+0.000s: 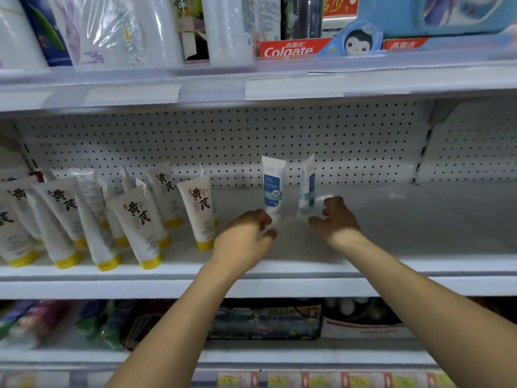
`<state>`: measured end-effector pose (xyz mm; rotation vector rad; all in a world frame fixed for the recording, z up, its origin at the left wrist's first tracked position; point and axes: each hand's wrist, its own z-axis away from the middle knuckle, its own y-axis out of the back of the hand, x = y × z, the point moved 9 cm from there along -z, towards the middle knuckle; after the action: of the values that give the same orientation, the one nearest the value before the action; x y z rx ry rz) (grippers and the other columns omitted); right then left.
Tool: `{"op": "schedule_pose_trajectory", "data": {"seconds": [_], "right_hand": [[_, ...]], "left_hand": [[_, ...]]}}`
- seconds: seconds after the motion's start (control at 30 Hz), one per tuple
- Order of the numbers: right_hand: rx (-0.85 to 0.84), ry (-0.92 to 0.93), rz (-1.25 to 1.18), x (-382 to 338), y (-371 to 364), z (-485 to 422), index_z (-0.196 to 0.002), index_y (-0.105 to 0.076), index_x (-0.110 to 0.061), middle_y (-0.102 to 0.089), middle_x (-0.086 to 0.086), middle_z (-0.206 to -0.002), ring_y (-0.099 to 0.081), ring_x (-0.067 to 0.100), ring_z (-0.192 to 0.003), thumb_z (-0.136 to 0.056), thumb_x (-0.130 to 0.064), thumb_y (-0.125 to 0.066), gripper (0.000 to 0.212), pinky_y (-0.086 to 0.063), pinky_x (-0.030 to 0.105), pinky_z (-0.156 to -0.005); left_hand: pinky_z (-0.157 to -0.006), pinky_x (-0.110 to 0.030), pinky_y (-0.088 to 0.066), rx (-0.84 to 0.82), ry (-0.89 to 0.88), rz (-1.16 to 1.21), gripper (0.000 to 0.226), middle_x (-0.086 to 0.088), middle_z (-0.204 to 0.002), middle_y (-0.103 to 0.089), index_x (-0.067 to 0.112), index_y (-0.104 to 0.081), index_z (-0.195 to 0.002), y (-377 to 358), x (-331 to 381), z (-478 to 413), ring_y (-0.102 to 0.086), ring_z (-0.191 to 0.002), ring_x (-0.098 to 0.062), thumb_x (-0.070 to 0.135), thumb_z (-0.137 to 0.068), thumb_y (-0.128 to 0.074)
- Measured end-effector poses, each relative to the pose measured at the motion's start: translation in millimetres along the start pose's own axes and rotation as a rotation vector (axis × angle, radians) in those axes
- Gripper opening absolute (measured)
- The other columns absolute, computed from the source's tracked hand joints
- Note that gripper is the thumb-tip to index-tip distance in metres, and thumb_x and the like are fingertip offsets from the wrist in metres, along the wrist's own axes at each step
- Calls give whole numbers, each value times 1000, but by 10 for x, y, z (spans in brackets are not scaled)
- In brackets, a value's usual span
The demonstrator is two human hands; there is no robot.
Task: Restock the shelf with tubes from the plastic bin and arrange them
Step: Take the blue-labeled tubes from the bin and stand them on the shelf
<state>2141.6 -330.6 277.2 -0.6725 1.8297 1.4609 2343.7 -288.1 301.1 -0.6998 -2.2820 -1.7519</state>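
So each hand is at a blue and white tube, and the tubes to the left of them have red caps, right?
No, the caps are yellow, not red, as the head view shows. The left hand grips one blue and white tube, the right hand is at the other tube, and the yellow-capped tubes stand to their left.

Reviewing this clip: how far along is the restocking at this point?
Done: yellow-capped tubes stand cap-down at the left of the shelf, leaning unevenly. In hand: the left hand curls round the left blue tube low down; the right hand is at the right blue tube, grip blurred. Left: the shelf beyond them holds no tubes; the bin is out of view.
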Motion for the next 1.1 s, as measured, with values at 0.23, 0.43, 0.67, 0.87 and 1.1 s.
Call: {"op": "schedule_pose_trajectory", "data": {"seconds": [0.23, 0.43, 0.67, 0.87, 1.1], "right_hand": [[-64, 477, 422, -481, 33, 1104, -130, -50, -20, -55, 0, -131, -52, 20, -119, -92, -29, -55, 39, -44, 36, -95], [-107, 721, 501, -841, -391, 1823, -128, -50, -23, -53, -4, -129, -47, 20, -120, -93, -29, -52, 35, -36, 36, -94], [-316, 900, 562, -1373, -1425, 2495, -129, -47, -24, -52, -2, -122, -46, 22, -116, -92, -34, -52, 39, -39, 38, -91], [-526, 1017, 567, -1880, -2842, 3087, -121, -50, -24, -52, 0, -114, -49, 24, -108, -93, -38, -51, 31, -39, 36, -79], [-837, 995, 530, -2533, -5040, 3933, -116, -55, -21, -58, 3, -119, -54, 25, -110, -89, -35, -55, 31, -45, 35, -79]], "left_hand": [[-80, -32, -49, 89, -130, -107, 31, 10, -116, -58, 26, -56, -119, 281, 181, 926, -55, -104, -11, 42, -93, -54], [-77, -32, -48, 82, 30, -163, 31, 11, -116, -56, 28, -54, -119, 452, -218, 1677, -54, -106, -12, 43, -92, -54], [-80, -36, -51, 13, 257, -200, 32, 8, -116, -55, 28, -54, -120, 831, -1420, 2635, -58, -101, -13, 46, -92, -54], [-80, -34, -51, -86, 496, -225, 37, 6, -122, -57, 24, -55, -124, 1190, -2887, 3471, -58, -101, -16, 44, -93, -55], [-77, -27, -44, -90, 837, 38, 30, 2, -111, -65, 17, -62, -116, 1553, -4920, 4548, -59, -88, -16, 33, -91, -62]]}}
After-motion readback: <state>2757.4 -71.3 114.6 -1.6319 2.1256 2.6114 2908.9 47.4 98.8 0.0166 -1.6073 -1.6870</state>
